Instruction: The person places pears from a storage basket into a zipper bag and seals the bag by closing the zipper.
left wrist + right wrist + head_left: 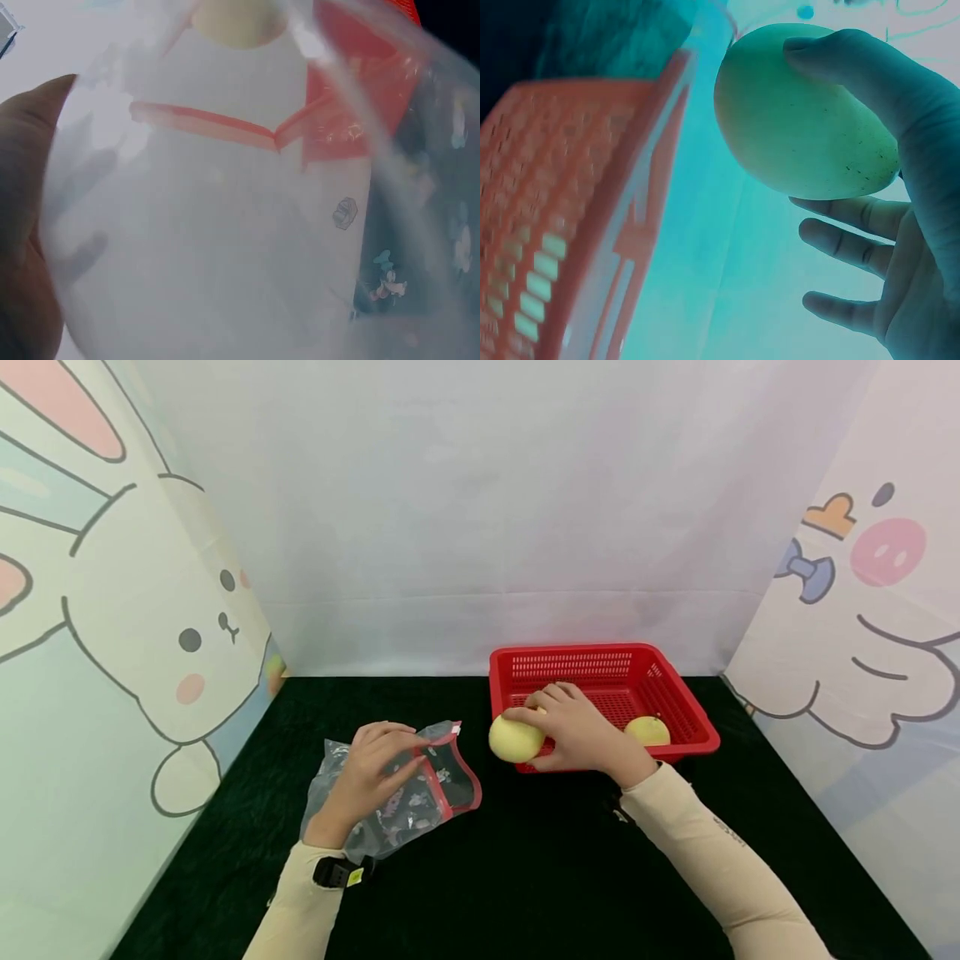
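Note:
My right hand grips a pale yellow-green apple between thumb and fingers, at the left front rim of the red basket. In the right wrist view, the apple sits beside the basket's wall, under the thumb; several lower fingers extend away from it. My left hand holds a clear zip bag with pink-red trim near its mouth, fingers bent over it. In the left wrist view, the bag fills most of the picture, with finger shapes showing faintly through the plastic.
Another yellow-green apple lies in the basket's front right part. Dark green cloth covers the table. A white curtain stands behind, with cartoon-printed panels at both sides.

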`<state>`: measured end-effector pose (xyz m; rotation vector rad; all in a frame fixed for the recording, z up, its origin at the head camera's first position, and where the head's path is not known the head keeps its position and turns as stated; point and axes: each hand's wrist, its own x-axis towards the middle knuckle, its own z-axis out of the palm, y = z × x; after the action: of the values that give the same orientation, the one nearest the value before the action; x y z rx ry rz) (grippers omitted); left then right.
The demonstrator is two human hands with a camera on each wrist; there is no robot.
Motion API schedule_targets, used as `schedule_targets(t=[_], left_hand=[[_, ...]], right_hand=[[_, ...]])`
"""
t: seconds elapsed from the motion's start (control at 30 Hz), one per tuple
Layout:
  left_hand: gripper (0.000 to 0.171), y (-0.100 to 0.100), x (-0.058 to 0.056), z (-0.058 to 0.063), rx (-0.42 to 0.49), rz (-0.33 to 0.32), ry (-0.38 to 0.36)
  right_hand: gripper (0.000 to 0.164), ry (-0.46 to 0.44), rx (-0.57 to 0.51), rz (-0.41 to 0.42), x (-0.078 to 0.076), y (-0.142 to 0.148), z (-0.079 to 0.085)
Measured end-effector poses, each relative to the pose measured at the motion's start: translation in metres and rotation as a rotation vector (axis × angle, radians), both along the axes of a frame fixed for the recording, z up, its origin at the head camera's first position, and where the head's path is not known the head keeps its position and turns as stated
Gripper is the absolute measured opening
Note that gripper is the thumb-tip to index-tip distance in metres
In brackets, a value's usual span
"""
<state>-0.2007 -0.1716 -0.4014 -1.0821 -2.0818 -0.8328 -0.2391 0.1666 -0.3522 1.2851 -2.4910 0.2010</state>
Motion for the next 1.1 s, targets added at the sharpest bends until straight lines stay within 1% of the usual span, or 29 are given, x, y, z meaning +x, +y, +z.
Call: schedule_targets(t=[0.13,0.27,0.57,0.7,0.83,0.93,1.1], left_hand=[[0.025,0.002,0.001,0.001,0.012,0.005,-0.012],[0.029,0.004,0.001,0.001,0.028,0.013,-0.014],[0.034,0.007,0.002,0.004,0.063,0.006,0.001],[0.035,0.008,0.002,0.005,0.062,0.014,-0.001],[0.039,0.008,0.003,0.005,0.056,0.032,-0.003],[0.04,0.008,0.003,0.005,0.053,0.038,0.013],[0.039,0.009,0.001,0.005,0.058,0.032,0.046]], right_hand=[[0.07,-0.003,-0.012,0.046,0.007,-0.014,-0.004],[0.069,0.007,-0.002,0.087,0.011,-0.028,-0.01],[0.072,0.085,0.016,0.165,0.011,-0.053,-0.027],[0.067,0.102,0.003,0.195,0.011,-0.064,-0.034],[0.065,0.088,0.019,0.217,0.01,-0.074,-0.041],[0.065,0.059,0.049,0.223,0.01,-0.079,-0.044],[0.063,0.028,0.109,0.202,0.008,-0.086,-0.051]])
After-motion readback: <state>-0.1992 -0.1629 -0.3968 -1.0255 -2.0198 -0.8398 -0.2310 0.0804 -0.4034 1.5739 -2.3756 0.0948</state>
